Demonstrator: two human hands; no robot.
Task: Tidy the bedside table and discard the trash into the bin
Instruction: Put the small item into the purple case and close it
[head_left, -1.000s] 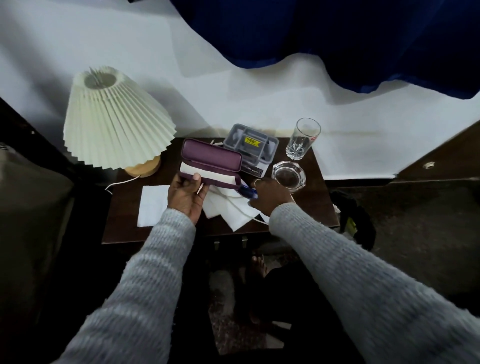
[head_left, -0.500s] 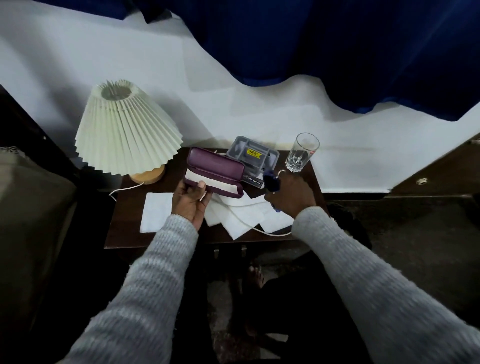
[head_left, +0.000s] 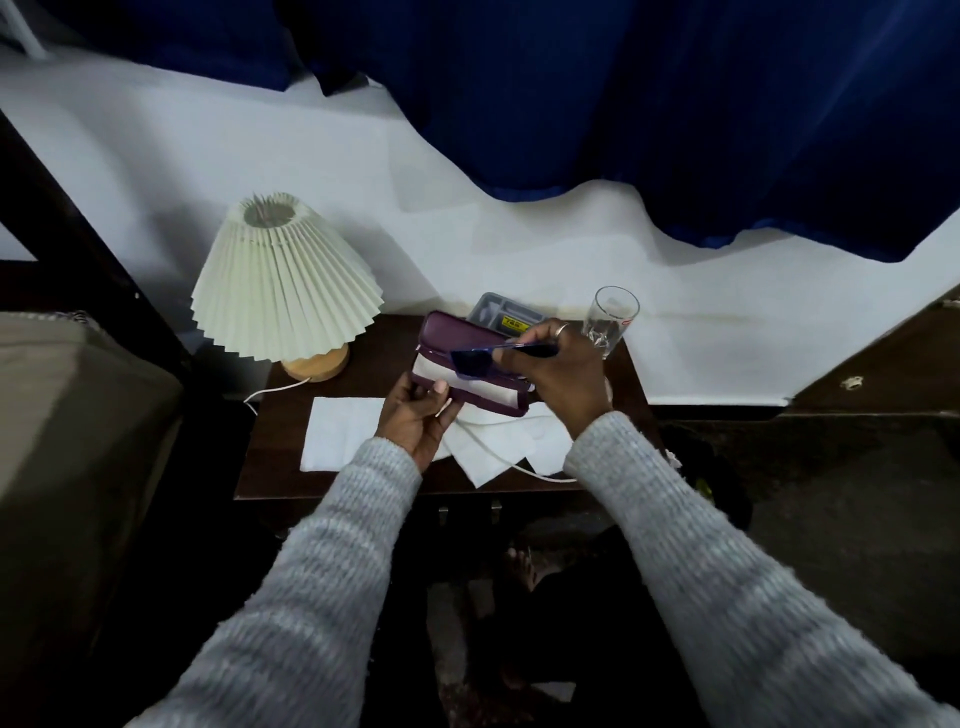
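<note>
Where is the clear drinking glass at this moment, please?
In the head view, the clear drinking glass stands at the far right corner of the dark wooden bedside table, just beyond the right hand, right of the grey plastic box.

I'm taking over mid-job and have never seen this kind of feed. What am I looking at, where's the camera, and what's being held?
There is no machine: a person works bare-handed, and the single camera sits on their head, looking down at a bedside table. The left hand holds an open purple case. The right hand lowers dark blue glasses into it. On the table are a lamp, white tissues, a white cable, a grey box and a glass.
</note>
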